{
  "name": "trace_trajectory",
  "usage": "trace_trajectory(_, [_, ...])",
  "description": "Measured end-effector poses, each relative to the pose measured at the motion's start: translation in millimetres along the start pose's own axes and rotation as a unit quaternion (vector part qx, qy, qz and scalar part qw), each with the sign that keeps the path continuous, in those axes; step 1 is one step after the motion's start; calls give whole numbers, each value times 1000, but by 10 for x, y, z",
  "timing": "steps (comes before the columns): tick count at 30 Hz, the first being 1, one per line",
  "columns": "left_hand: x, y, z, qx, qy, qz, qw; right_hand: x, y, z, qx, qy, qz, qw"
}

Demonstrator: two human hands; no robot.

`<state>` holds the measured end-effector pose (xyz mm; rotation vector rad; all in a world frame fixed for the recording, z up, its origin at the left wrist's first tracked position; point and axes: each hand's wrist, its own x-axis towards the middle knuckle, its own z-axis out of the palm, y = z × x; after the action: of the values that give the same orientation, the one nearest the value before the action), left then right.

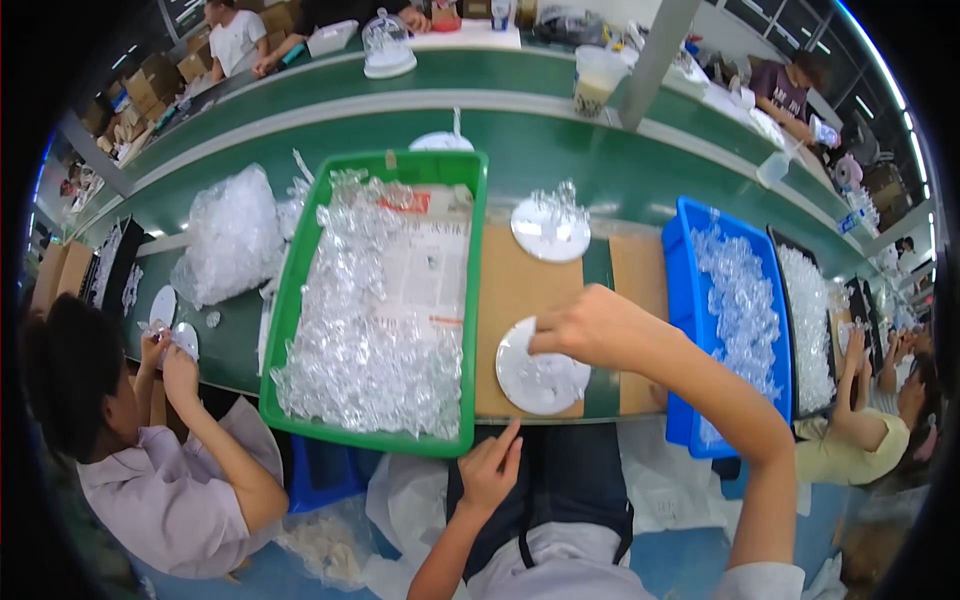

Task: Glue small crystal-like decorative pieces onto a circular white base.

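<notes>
My right hand (590,325) rests its fingers on the upper edge of a white round disc (540,380) that lies on a brown cardboard sheet (510,290). Small clear plastic pieces sit on that disc. My left hand (490,465) hovers just below the table's front edge, fingers loosely together, holding nothing that I can see. A second white disc (550,228) with clear pieces on it lies farther back on the cardboard.
A green tray (300,270) of clear plastic pieces stands left of the cardboard; a blue bin (680,300) of similar pieces stands to the right. A person at left holds a small disc (183,338). Behind runs a green conveyor (560,150) carrying a clear dome (387,45).
</notes>
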<state>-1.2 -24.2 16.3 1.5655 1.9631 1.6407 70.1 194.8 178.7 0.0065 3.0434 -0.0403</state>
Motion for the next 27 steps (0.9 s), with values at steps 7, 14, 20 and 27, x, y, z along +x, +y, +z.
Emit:
trace_trajectory(7, [235,-74,47,44,24,55,997,-554,1060,-1299,116,206,263,935])
trace_trajectory(14, [458,-229,419,162,39,109,980,-326,3165,-190,193,102,334,917])
trace_trajectory(20, [358,-287,368,250,47,104,961,1283,3072,222,275,85,440,851])
trace_trajectory(27, [493,-171,350,161,33,122,979,1868,3091,345,194,191,461,845])
